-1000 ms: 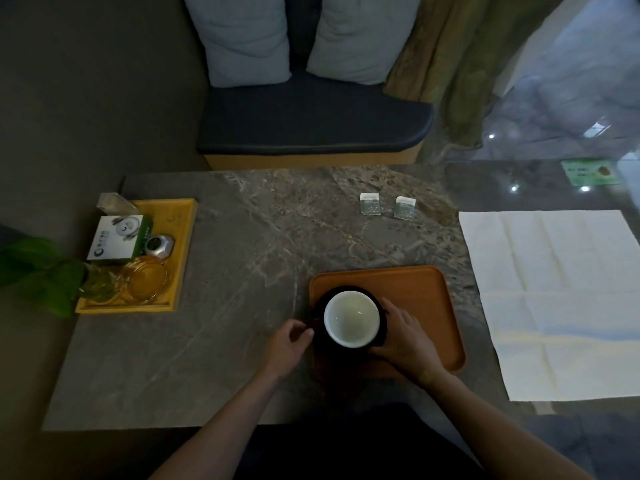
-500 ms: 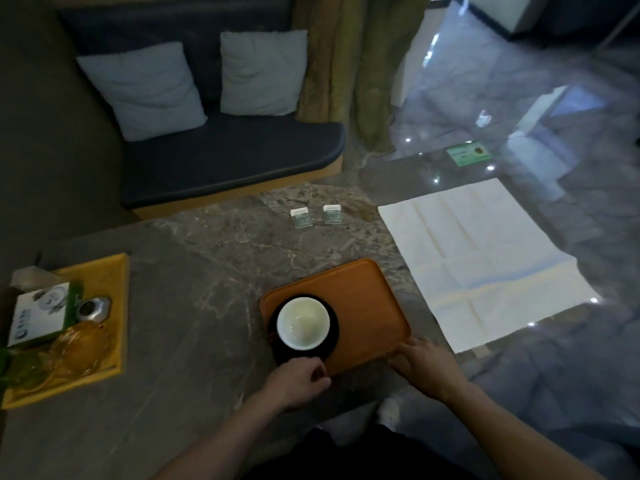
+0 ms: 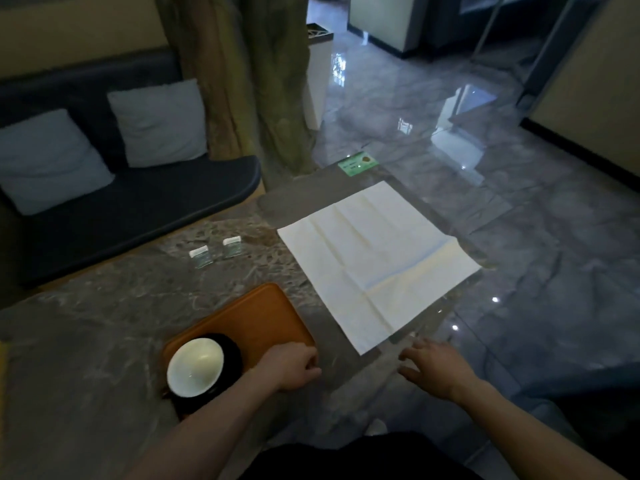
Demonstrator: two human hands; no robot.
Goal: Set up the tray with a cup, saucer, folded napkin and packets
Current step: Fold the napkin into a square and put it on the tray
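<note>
An orange tray (image 3: 258,318) lies on the marble table near me. On its left end a white cup (image 3: 195,367) sits on a black saucer (image 3: 232,355). A white napkin (image 3: 374,259) lies spread flat to the right of the tray. Two small packets (image 3: 216,251) lie side by side beyond the tray. My left hand (image 3: 292,367) hovers curled at the tray's near right corner, holding nothing. My right hand (image 3: 434,367) is open with fingers spread, just short of the napkin's near corner.
A dark bench (image 3: 138,206) with two grey cushions stands behind the table. A green card (image 3: 357,163) lies at the table's far end. The table edge (image 3: 446,306) drops to a glossy floor on the right.
The view has swung to the right. My left hand left the saucer and moved right to the tray's corner. My right hand moved right, off the tray toward the napkin.
</note>
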